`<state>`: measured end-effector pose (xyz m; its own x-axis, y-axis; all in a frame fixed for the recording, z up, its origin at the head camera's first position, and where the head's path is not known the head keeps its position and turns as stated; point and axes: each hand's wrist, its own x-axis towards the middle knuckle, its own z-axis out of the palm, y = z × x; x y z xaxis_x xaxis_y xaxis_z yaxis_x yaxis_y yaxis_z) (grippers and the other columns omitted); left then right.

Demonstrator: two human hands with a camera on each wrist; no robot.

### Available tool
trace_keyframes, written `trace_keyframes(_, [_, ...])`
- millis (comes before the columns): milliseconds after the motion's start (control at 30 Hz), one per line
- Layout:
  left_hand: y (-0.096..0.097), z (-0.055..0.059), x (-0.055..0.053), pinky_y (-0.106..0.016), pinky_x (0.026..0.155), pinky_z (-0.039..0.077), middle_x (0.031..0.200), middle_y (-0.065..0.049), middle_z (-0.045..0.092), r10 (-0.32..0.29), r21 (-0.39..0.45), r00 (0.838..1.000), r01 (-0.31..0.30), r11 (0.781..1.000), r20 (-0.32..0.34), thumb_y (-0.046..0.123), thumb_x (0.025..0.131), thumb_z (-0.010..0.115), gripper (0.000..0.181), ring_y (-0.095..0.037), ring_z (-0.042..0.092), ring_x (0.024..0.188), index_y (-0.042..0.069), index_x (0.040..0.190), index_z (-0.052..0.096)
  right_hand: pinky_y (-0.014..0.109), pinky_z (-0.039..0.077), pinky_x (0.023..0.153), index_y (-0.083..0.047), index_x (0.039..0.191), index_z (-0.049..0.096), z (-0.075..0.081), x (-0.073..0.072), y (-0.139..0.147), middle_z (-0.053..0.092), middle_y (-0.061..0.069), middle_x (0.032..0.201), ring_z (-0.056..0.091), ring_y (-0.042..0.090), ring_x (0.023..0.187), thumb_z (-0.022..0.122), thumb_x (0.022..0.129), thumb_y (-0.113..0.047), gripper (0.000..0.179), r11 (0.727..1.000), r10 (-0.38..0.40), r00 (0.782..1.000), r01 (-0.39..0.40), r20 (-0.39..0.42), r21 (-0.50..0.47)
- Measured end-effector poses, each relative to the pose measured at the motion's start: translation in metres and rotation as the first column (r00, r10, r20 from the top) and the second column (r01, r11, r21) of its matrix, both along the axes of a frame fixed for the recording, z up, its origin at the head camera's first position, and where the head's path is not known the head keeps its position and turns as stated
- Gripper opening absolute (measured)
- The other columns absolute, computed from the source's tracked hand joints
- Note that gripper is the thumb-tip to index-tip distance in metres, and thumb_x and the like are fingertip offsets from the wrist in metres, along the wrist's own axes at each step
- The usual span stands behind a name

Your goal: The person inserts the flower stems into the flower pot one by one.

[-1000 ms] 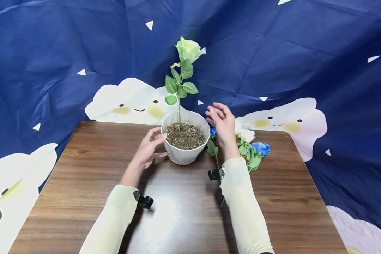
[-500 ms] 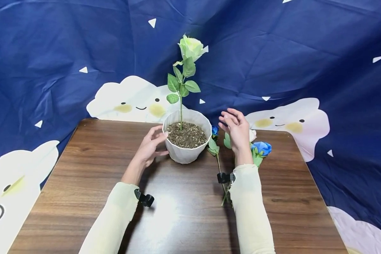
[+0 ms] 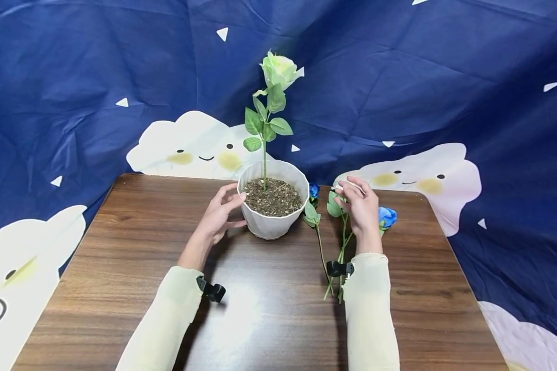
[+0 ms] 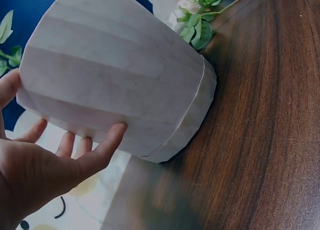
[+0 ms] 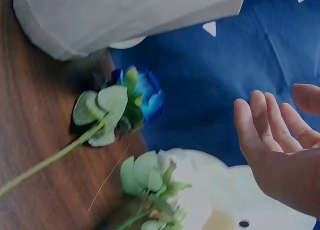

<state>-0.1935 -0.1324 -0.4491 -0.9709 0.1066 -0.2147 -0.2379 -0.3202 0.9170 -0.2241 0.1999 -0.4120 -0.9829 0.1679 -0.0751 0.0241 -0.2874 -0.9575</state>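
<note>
Glared toward the near edge of the desk [image 3: 269, 288]; looked bright in head view, dimmer in wrist views.

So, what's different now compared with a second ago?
The right-hand grip moved right and lower in the head view, away from the white pot, toward the loose flowers; it holds nothing visible. The left-hand grip stays against the pot, and the pale rose stands in it as before.

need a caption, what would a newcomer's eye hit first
Most likely the pale rose, upright in the white pot near the far edge of the table, the left hand touching the pot. Next, two bright blue roses lying right of the pot, either side of the right hand. Behind, smiling clouds on a blue backdrop.
</note>
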Motion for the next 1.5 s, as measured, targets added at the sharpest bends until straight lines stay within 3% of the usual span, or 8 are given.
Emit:
trace_keyframes(333, [0.0,0.001,-0.001,-0.063,0.093,0.055,0.132,-0.012,0.044,0.001,0.005,1.0,-0.001,1.0,-0.002,0.02,0.1,0.064,0.054,-0.032,0.044,0.128,0.014,0.149,0.04,0.031,0.062,0.084,-0.01,0.12,0.056,-0.018,0.007,0.02,0.069,0.002,0.102,0.066,0.018,0.092,0.058,0.102,-0.003,0.019,0.999,-0.046,0.993,0.046,0.108,0.005])
trace_keyframes(800, [0.001,-0.001,0.002,-0.062,0.092,0.055,0.133,-0.013,0.044,0.002,-0.022,1.0,-0.002,1.0,0.003,0.021,0.1,0.065,0.056,-0.029,0.046,0.125,0.014,0.149,0.041,0.027,0.062,0.079,-0.002,0.128,0.05,-0.048,0.02,0.037,0.069,-0.007,0.089,0.068,0.011,0.083,0.058,0.102,-0.004,0.027,0.995,-0.08,0.977,0.065,0.199,0.081])
trace_keyframes(1033, [0.001,-0.002,0.003,-0.063,0.092,0.055,0.135,-0.014,0.043,0.0,-0.015,1.0,0.0,1.0,0.0,0.02,0.1,0.065,0.055,-0.03,0.045,0.126,0.014,0.149,0.041,0.027,0.062,0.081,0.005,0.141,0.044,-0.063,0.026,0.039,0.066,-0.005,0.095,0.065,0.01,0.087,0.058,0.102,-0.006,0.043,0.983,-0.071,0.967,0.027,0.245,0.181])
trace_keyframes(1300, [0.0,-0.001,0.002,-0.063,0.093,0.055,0.135,-0.015,0.042,0.003,-0.018,1.0,-0.003,1.0,-0.006,0.02,0.1,0.065,0.055,-0.03,0.045,0.126,0.014,0.149,0.04,0.028,0.06,0.089,0.002,0.15,0.039,-0.073,0.032,0.047,0.052,0.012,0.127,0.064,0.016,0.104,0.057,0.104,-0.014,0.052,0.958,-0.02,0.932,-0.086,0.362,0.274])
trace_keyframes(1500, [0.0,0.0,0.001,-0.062,0.092,0.055,0.136,-0.015,0.043,0.004,-0.02,1.0,-0.005,1.0,-0.005,0.02,0.1,0.064,0.055,-0.03,0.045,0.127,0.013,0.149,0.04,0.025,0.062,0.079,0.002,0.148,0.042,-0.078,0.033,0.051,0.056,0.007,0.121,0.063,0.015,0.098,0.059,0.103,-0.018,0.052,0.936,-0.016,0.917,-0.126,0.398,0.328])
